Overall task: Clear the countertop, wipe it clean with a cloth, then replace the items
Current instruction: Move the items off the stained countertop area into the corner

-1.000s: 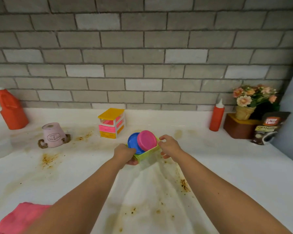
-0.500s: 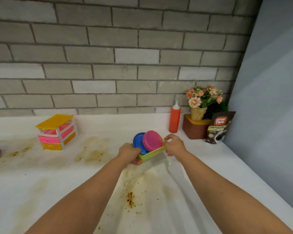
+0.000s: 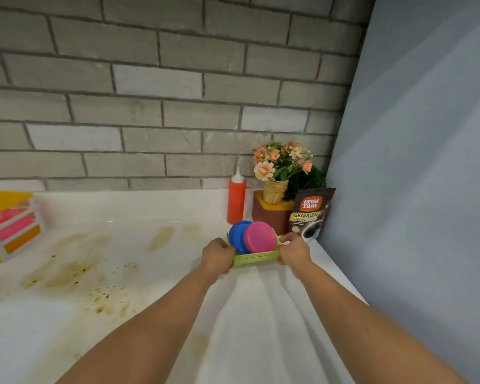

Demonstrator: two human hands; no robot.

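1. Both hands are on the rack [image 3: 257, 256]. The left hand [image 3: 218, 254] grasps its left end, fingers curled round the rim.
2. The right hand [image 3: 294, 252] has the right end, thumb on top and fingers tucked underneath.
3. In the rack, two round plates stand on edge. The blue plate [image 3: 235, 236] is at the left, and the pink plate [image 3: 259, 236] overlaps it in front on the right.
4. The rack sits toward the far right corner of the white desk [image 3: 150, 212], just in front of the bottle [image 3: 236, 202] and the block [image 3: 269, 218]. I can't tell whether it rests on the desk or hangs just above it.
5. In the corner, the red bottle stands upright by the brick wall [image 3: 155, 106]. Beside it, the brown block has a yellow top and carries a pot [image 3: 275, 191] of peach flowers.
6. A dark coffee pouch [image 3: 312, 214] stands just right of the block, against the blue-grey side wall.
7. At the far left are the drawers [image 3: 11, 225], with a yellow top and pink and orange fronts, cut off by the edge of view.
8. Brown stains [image 3: 75, 261] and dark specks spread over the desk between the drawers and the arms, with paler smudges further back.
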